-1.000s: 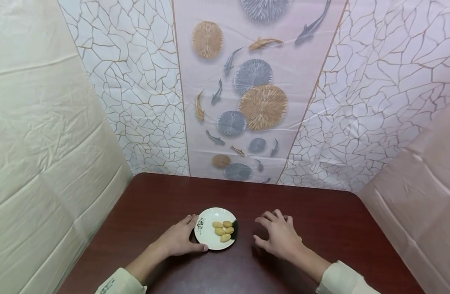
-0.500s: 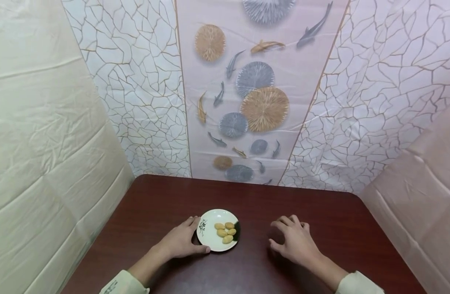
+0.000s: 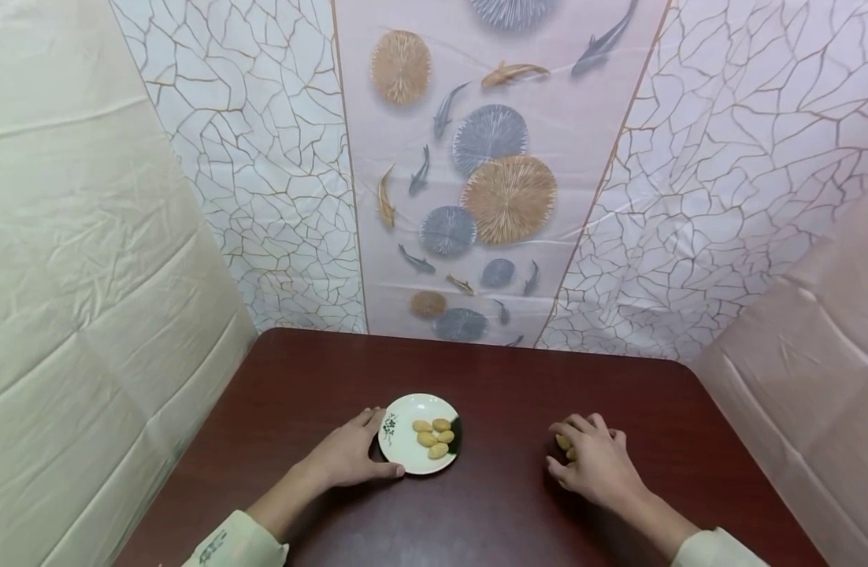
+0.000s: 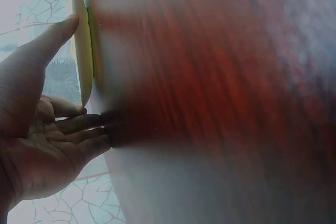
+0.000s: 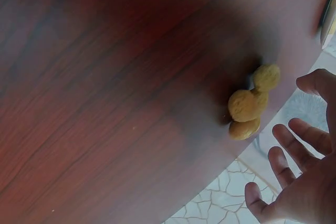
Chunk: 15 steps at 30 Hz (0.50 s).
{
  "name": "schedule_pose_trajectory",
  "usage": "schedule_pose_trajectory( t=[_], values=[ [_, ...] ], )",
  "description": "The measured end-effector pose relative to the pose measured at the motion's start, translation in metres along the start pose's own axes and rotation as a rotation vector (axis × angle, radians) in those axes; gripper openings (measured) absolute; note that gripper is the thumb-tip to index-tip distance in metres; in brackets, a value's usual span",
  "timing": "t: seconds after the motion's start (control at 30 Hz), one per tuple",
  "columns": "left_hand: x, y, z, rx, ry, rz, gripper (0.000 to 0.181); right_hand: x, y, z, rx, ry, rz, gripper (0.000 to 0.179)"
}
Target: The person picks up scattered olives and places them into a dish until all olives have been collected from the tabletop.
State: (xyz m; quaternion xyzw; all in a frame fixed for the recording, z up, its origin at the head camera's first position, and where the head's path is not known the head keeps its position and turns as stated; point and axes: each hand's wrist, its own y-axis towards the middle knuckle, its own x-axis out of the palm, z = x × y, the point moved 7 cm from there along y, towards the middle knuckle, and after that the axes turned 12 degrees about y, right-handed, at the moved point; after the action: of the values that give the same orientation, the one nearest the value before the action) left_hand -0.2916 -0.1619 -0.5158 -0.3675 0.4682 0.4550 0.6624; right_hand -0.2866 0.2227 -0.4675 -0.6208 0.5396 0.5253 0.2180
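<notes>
1. In the head view, a white saucer (image 3: 403, 450) with a dark floral print (image 3: 389, 426) at its 9 o'clock side is set on the reddish-brown tabletop (image 3: 491, 504). Five ochre oval pieces (image 3: 427, 439) are clustered on it toward 3 o'clock. The rim is held by the left hand (image 3: 346, 455), thumb at 7 o'clock, fingertips at 10. Well apart from the saucer, at 3 o'clock, loose ochre pieces (image 3: 562, 442) are partly hidden by the right hand (image 3: 595, 465).

2. In the left wrist view, the saucer is seen edge-on toward 10 o'clock, its rim spanned widely by thumb and index finger. It is judged stiff, light, slick-glazed and breakable; it is best grasped by opposite parts of the rim and kept level, lest its load roll.

3. In the right wrist view, four loose pieces are bunched together at 3 o'clock. Nothing is held by the right hand; its fingers are spread wide. The pieces are judged light, firm and apt to roll; each is best pinched across its narrow sides. Their material cannot be told.
</notes>
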Motion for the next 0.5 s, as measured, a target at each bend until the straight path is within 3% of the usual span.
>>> schedule_pose_trajectory(
  t=[0.5],
  values=[
    [-0.003, -0.001, 0.002, 0.002, -0.011, -0.002, 0.121, 0.002, 0.0, 0.021, 0.044, -0.016, -0.005, 0.038]
  ],
)
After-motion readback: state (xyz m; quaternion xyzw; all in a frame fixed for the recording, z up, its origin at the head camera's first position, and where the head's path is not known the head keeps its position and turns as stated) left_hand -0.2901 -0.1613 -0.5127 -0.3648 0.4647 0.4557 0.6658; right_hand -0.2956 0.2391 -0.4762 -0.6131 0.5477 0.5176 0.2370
